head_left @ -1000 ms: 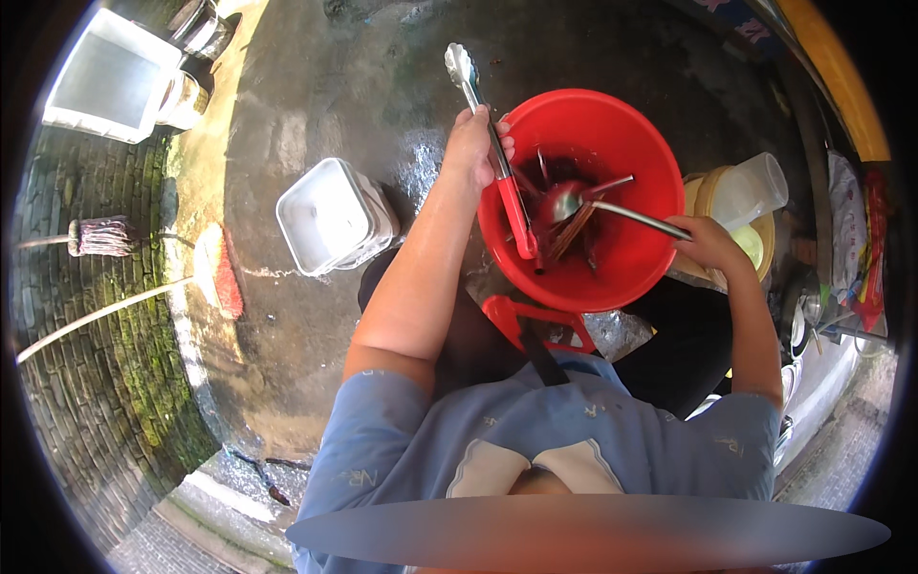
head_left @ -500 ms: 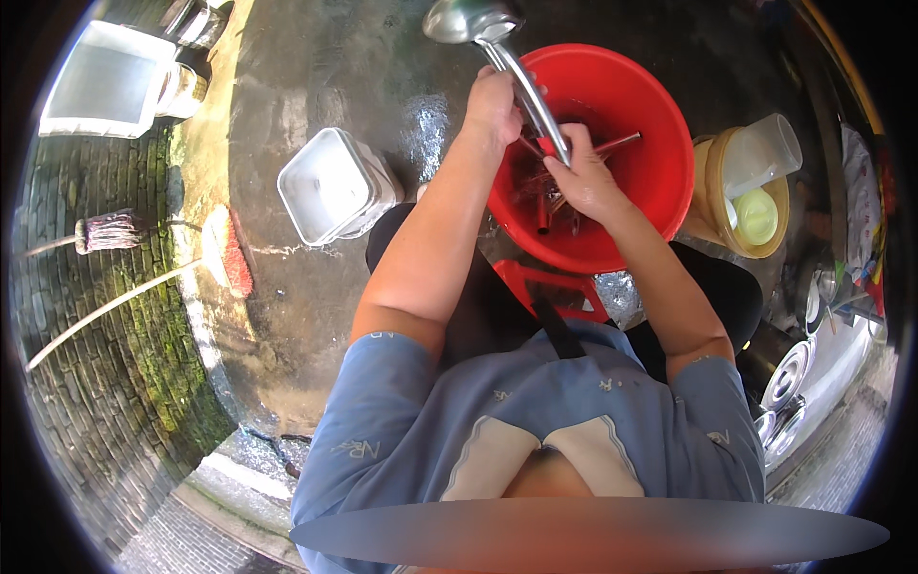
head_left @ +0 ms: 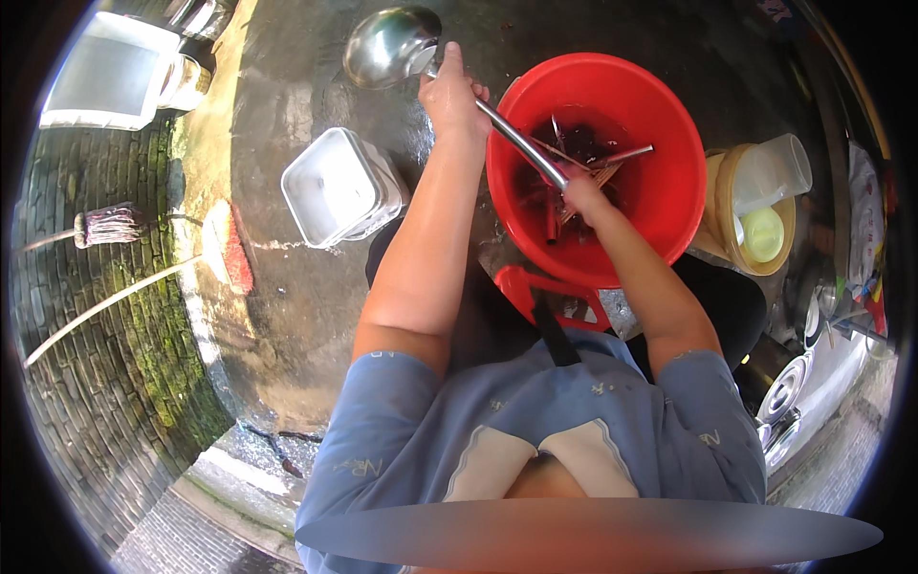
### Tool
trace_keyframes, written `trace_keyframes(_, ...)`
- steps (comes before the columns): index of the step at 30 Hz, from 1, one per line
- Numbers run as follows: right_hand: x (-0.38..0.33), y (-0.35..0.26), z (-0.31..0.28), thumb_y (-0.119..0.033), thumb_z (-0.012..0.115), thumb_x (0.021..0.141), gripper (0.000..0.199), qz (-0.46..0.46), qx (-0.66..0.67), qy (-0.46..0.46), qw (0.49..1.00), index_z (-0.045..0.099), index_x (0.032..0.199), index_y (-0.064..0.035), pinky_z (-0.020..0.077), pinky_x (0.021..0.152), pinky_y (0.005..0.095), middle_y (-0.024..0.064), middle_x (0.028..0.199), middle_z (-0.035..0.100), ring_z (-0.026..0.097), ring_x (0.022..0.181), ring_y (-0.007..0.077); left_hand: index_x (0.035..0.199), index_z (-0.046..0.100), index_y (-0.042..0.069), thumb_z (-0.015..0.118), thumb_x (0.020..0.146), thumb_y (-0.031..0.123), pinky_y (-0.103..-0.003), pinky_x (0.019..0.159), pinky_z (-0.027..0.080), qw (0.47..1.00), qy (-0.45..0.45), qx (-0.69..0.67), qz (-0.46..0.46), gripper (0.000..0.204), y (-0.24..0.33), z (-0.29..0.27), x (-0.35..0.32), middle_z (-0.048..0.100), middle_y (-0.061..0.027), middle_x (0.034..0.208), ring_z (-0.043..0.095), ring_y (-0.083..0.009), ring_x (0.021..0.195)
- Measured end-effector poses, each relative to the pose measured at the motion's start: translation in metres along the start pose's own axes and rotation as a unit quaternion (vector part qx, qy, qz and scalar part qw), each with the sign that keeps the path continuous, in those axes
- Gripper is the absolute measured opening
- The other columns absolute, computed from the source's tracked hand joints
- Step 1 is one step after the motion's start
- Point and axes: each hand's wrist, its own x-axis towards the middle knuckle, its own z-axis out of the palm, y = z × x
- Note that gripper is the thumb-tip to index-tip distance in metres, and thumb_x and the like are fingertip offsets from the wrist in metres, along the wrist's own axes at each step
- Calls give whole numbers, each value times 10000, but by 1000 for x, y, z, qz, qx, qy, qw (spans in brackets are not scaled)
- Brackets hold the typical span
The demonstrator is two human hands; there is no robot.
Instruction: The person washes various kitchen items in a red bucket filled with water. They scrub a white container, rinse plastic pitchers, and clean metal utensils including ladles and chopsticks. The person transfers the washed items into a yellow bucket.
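Ladle (head_left: 516, 140): held in both hands, on a slant, with its handle crossing the left rim of the red tub (head_left: 674, 124). The bowl (head_left: 387, 48) is at the upper left, outside the tub and above the floor (head_left: 287, 86).

Left hand (head_left: 454, 100): clamped on the ladle just below the bowl, one digit extended toward the bowl. Right hand (head_left: 585, 199): closed around the opposite end of the handle, over the tub; blur hides the exact finger placement. The hands are apart, the handle spanning the gap.

Tub contents: dark liquid and utensils — a metal rod (head_left: 631, 154), several thin sticks (head_left: 604, 176) and a red bar (head_left: 552, 220).

Surroundings: left of the tub, an upright white bucket (head_left: 325, 187); right of it, a tan bucket (head_left: 719, 230) holding a clear container (head_left: 773, 172) and a pale green item (head_left: 762, 234). Farther left — a red-bristled broom (head_left: 229, 253) and a mop (head_left: 107, 228).
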Motion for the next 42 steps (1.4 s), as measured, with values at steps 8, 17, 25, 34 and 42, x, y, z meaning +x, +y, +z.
trace_keyframes(8,27,16,-16,-47,518,751,111,133,-415,-85,896,592,785,29,452,384,365,162,571,577,562,435,233,905,412,67,649,866,214,-301,474,395,993,-26,82,77,281,2,0,3,432,-20,580,414,-132,474)
trace_keyframes(17,-97,-69,-95,-308,443,952,270,131,-4,-113,985,494,827,-74,364,347,232,4,600,488,432,412,71,794,415,108,669,859,249,-313,483,398,997,-63,42,-20,297,-9,2,-1,431,-12,561,424,-140,482)
trace_keyframes(25,-137,2,-98,-256,542,915,316,-251,-320,103,908,542,1155,-50,433,478,257,20,655,507,538,555,115,781,415,109,687,847,300,-307,448,381,995,-79,60,-30,340,-23,0,-5,423,-9,553,431,-153,479)
trace_keyframes(34,-149,-34,-69,2,516,817,252,152,242,-13,958,388,1028,-46,392,368,264,68,700,466,478,495,130,911,503,52,672,833,199,-274,520,462,980,-138,140,-41,237,-49,0,-6,558,-39,676,555,-153,594)
trace_keyframes(42,-61,12,-36,10,437,835,75,244,242,43,938,412,864,-55,346,393,271,61,650,432,420,477,142,953,608,18,683,828,218,-286,605,450,960,-169,224,-29,248,-75,4,1,581,-41,736,546,-141,637)
